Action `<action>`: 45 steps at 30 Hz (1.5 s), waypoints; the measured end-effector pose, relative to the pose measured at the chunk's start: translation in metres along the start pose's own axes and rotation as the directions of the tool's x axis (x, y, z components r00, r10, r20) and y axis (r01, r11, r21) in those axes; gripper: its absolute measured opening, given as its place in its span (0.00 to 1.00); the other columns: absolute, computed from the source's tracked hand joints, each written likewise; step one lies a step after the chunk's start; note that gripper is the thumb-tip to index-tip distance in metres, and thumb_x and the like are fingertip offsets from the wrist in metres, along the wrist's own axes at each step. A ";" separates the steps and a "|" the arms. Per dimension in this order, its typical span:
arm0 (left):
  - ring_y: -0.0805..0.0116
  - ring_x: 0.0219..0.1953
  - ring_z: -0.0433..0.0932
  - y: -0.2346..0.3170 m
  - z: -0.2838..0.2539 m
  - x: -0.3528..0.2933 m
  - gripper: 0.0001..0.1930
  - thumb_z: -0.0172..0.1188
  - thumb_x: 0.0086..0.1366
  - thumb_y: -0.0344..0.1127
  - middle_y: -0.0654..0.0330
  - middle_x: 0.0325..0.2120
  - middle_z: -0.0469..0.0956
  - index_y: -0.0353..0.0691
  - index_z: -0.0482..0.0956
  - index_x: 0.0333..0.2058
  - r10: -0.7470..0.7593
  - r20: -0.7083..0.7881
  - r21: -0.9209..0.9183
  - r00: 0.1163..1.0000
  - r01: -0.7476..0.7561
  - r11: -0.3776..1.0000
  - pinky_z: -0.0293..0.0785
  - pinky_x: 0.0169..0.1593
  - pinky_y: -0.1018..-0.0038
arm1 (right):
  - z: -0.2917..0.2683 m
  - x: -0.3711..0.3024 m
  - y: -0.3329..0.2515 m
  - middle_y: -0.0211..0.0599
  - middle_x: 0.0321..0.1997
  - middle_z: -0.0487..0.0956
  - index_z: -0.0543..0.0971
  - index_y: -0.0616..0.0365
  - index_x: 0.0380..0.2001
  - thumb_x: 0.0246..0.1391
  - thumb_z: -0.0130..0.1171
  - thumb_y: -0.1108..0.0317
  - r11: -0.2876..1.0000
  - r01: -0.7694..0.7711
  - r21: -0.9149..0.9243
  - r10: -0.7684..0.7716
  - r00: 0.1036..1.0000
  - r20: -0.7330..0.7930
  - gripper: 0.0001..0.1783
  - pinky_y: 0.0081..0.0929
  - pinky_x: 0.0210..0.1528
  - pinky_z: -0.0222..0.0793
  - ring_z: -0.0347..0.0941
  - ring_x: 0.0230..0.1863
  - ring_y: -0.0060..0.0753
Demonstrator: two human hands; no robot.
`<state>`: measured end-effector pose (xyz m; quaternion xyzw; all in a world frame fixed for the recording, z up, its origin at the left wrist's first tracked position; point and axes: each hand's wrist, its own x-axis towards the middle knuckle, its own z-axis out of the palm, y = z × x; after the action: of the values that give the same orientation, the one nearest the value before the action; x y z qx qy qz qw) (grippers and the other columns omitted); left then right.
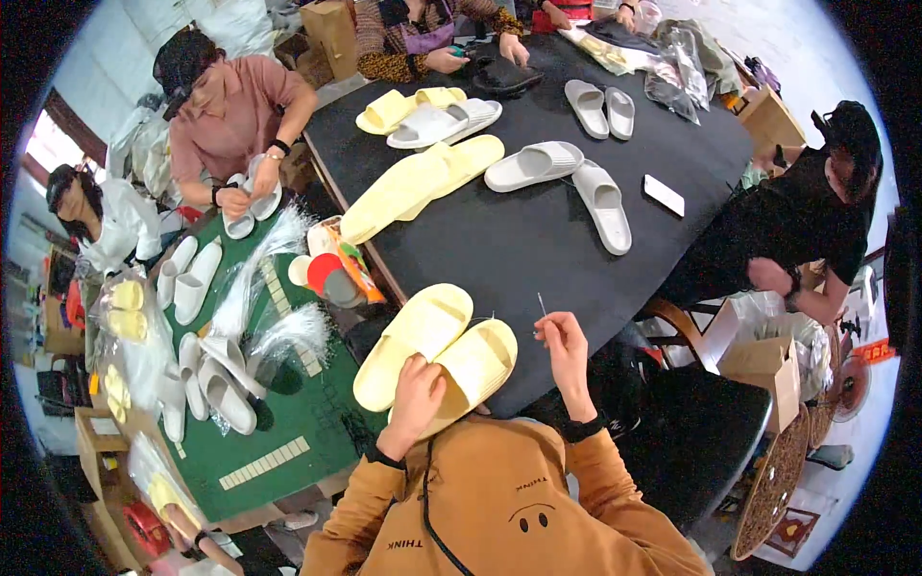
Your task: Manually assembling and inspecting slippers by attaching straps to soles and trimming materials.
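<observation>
Left hand (417,396) grips yellow slippers (477,365), fingertips partly hidden; raised right hand (565,349) pinches a needle (542,304), its lower end covered

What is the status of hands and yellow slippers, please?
Left hand holding yellow slippers, side by side. Right hand pinching thin tool. No obstacle apparent.

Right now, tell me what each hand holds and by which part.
Left hand: two yellow slippers, gripped where they meet. Right hand: a thin needle-like tool, pinched by its lower end.
</observation>
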<state>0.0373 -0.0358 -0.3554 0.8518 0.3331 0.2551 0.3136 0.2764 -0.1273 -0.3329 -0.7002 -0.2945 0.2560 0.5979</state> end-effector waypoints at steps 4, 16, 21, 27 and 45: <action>0.49 0.39 0.67 0.006 0.012 0.014 0.05 0.57 0.52 0.25 0.50 0.30 0.68 0.32 0.74 0.29 -0.001 0.048 -0.022 0.999 0.002 1.000 0.67 0.43 0.60 | 0.010 -0.001 -0.010 0.28 0.31 0.76 0.73 0.62 0.36 0.62 0.49 0.74 1.000 -0.002 0.001 0.002 0.998 0.060 0.05 0.14 0.31 0.64 0.67 0.28 0.14; 0.40 0.57 0.62 -0.007 0.056 0.008 0.19 0.63 0.51 0.28 0.39 0.55 0.60 0.37 0.73 0.44 0.033 0.209 0.062 0.977 -0.047 0.997 0.60 0.59 0.54 | 0.007 0.009 -0.002 0.25 0.30 0.76 0.74 0.61 0.34 0.61 0.49 0.73 0.982 0.004 -0.187 0.002 1.000 0.031 0.05 0.13 0.25 0.58 0.60 0.23 0.11; 0.42 0.63 0.55 -0.020 0.067 0.002 0.25 0.64 0.49 0.31 0.41 0.59 0.56 0.37 0.68 0.47 0.080 0.233 0.172 0.969 -0.122 0.977 0.51 0.64 0.48 | 0.012 0.033 -0.028 0.23 0.29 0.76 0.74 0.60 0.34 0.61 0.49 0.73 0.985 0.107 -0.133 -0.104 0.994 0.029 0.05 0.13 0.24 0.55 0.58 0.22 0.09; 0.43 0.64 0.53 -0.029 0.070 -0.002 0.30 0.63 0.50 0.33 0.43 0.60 0.56 0.38 0.67 0.53 0.083 0.262 0.190 0.962 -0.136 0.972 0.50 0.65 0.48 | -0.006 0.065 -0.061 0.30 0.30 0.79 0.74 0.62 0.35 0.59 0.52 0.74 0.974 0.142 -0.175 -0.146 0.989 -0.012 0.04 0.16 0.30 0.63 0.66 0.27 0.15; 0.45 0.64 0.55 -0.017 0.058 0.006 0.34 0.64 0.50 0.41 0.43 0.56 0.60 0.37 0.66 0.55 0.004 0.356 0.336 0.935 -0.132 0.932 0.47 0.62 0.39 | -0.115 0.211 0.090 0.49 0.57 0.66 0.70 0.46 0.53 0.48 0.62 0.60 0.653 -0.184 -0.734 -0.083 0.947 -0.311 0.27 0.45 0.52 0.68 0.70 0.52 0.55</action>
<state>0.0711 -0.0428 -0.4051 0.9372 0.2823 0.0466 0.1995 0.5146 -0.0648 -0.4049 -0.9244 -0.2538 0.0112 0.2844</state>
